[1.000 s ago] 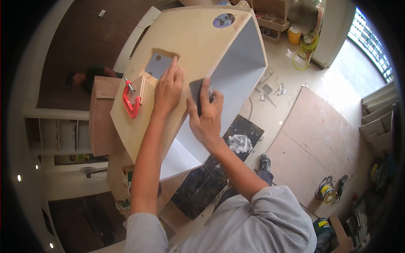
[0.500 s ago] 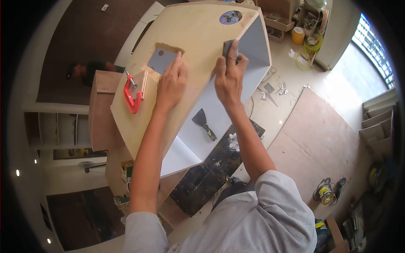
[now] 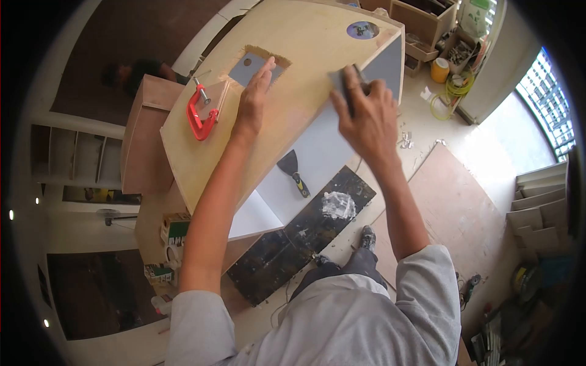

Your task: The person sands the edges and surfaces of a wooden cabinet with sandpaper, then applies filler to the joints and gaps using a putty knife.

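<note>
My right hand point(image 3: 373, 119) is closed on a dark flat block-like tool point(image 3: 342, 88) near the long edge of the wooden cabinet point(image 3: 305, 67); its exact kind is blurred. My left hand point(image 3: 251, 110), fingers outstretched, lies on the pale wood face beside the rectangular cutout point(image 3: 243, 74). A red C-clamp point(image 3: 198, 119) grips a strip of wood left of that hand. On the white inner panel lies a putty knife point(image 3: 293, 172) with a dark blade and a black-and-yellow handle. An oval picture point(image 3: 362, 30) shows near the cabinet's far end.
A black stained board point(image 3: 287, 244) with a white smear lies below the cabinet. A plywood sheet point(image 3: 455, 201) covers floor at right. Farther back are a yellow container point(image 3: 439, 70), a coiled hose point(image 3: 452, 97) and wooden boxes point(image 3: 421, 21). Another person point(image 3: 143, 76) is at left.
My right hand and its tool have shifted right, and the hand has turned. The left hand's fingers have straightened beside the cutout. The view has also moved, bringing my feet into sight.
</note>
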{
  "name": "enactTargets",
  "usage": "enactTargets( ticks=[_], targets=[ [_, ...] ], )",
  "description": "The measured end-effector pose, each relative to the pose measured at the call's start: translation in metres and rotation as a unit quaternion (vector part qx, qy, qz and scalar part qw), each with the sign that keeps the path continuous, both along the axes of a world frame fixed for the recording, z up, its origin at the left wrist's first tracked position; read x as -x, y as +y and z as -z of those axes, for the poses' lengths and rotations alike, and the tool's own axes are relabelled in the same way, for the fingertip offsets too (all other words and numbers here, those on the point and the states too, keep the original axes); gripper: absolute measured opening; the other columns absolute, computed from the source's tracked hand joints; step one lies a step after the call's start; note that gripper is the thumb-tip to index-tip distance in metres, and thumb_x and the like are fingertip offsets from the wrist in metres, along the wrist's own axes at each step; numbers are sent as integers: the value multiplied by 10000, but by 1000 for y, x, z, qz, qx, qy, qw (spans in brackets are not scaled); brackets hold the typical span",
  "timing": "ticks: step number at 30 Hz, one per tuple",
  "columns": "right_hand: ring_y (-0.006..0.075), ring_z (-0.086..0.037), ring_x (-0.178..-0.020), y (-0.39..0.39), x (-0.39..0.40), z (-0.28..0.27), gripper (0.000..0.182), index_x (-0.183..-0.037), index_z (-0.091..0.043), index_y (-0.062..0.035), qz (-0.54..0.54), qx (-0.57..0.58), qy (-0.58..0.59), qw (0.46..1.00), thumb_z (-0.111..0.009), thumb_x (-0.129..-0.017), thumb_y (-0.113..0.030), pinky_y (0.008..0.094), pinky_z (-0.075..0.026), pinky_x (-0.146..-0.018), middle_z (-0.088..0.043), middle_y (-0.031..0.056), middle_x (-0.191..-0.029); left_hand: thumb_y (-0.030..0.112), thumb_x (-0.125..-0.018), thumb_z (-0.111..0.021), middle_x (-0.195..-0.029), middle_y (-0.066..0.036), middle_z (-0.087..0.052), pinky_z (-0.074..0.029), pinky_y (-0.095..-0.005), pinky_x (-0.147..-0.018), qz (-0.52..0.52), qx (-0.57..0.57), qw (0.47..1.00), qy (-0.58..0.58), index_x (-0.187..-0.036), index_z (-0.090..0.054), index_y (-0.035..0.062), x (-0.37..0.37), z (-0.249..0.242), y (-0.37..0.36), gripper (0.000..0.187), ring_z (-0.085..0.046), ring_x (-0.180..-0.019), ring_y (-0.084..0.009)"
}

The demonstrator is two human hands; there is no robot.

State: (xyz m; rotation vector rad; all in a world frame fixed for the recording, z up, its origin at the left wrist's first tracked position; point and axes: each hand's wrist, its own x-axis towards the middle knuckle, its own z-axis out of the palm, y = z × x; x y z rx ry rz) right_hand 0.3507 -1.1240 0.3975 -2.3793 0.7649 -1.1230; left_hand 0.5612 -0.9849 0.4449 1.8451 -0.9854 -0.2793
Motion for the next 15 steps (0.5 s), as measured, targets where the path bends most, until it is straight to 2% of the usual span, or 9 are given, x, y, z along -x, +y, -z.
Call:
enactTargets(
  ticks=[1, 2, 4, 5, 7, 9, 11, 13, 15],
  targets=[
    [345, -563, -922, 25, 1, 5, 649, -1532, -570, -76, -41, 16, -47, 998, -763, -976, -347, 470, -438, -804, -574, 185, -1047, 448, -1143, -412, -1630, -169, -529, -280, -395, -1306, 16, 33, 998, 50, -1629, -485, 22, -1, 1, 1, 651, -412, -1567, -272],
    [316, -562, -905, 56, 10, 5, 685, -1584, -550, -163, -86, 7, -15, 996, -778, -974, -373, 445, -450, -812, -549, 169, -1049, 452, -1143, -409, -1624, -156, -533, -264, -389, -1310, 24, 49, 994, 92, -1627, -489, 25, -1, -1, 0, 650, -411, -1564, -260],
    [328, -553, -912, 108, 28, 6, 693, -1582, -571, -164, -222, 5, -7, 975, -786, -951, -351, 445, -437, -798, -522, 162, -1031, 459, -1144, -402, -1612, -131, -540, -232, -377, -1317, 36, 76, 981, 175, -1624, -497, 33, 2, -4, 3, 649, -408, -1557, -238],
    [326, -553, -919, 110, 31, 5, 651, -1550, -600, -153, -234, 15, 1, 972, -771, -959, -364, 445, -433, -812, -522, 157, -1034, 459, -1135, -412, -1616, -134, -538, -226, -395, -1319, 44, 72, 984, 157, -1631, -491, 35, 1, -4, 5, 658, -396, -1564, -246],
    [324, -566, -931, 73, 28, -8, 551, -1419, -660, -99, -225, 9, -24, 974, -770, -952, -369, 457, -415, -798, -564, 167, -1032, 460, -1117, -430, -1623, -142, -534, -213, -430, -1323, 62, 65, 989, 121, -1643, -479, 39, -2, -4, 10, 676, -371, -1579, -263],
    [333, -582, -966, 20, 13, -14, 469, -1369, -680, -95, -103, 30, -6, 994, -712, -990, -370, 464, -410, -855, -604, 175, -1063, 462, -1128, -414, -1599, -122, -554, -235, -414, -1317, 57, 61, 990, 115, -1625, -501, 39, 1, -7, 11, 659, -399, -1554, -239],
    [325, -579, -953, -11, 3, -20, 496, -1346, -697, -53, -44, 22, 32, 998, -704, -996, -403, 467, -411, -845, -632, 189, -1084, 462, -1126, -415, -1581, -125, -571, -229, -410, -1318, 57, 53, 990, 117, -1617, -509, 33, 2, -8, 11, 659, -409, -1545, -240],
    [319, -578, -929, 12, -7, -17, 525, -1308, -705, 9, -20, 75, 28, 997, -719, -982, -401, 457, -417, -826, -628, 186, -1045, 460, -1109, -432, -1569, -149, -586, -193, -420, -1326, 62, 36, 990, 123, -1620, -503, 23, 1, -10, 10, 676, -400, -1551, -266],
    [323, -595, -889, 74, 0, -20, 495, -1214, -742, 46, -111, 109, 16, 988, -743, -942, -367, 444, -432, -796, -610, 189, -980, 455, -1108, -437, -1558, -142, -597, -215, -411, -1319, 75, 56, 983, 159, -1602, -528, 26, -1, -6, 10, 661, -401, -1551, -250]
  ],
)
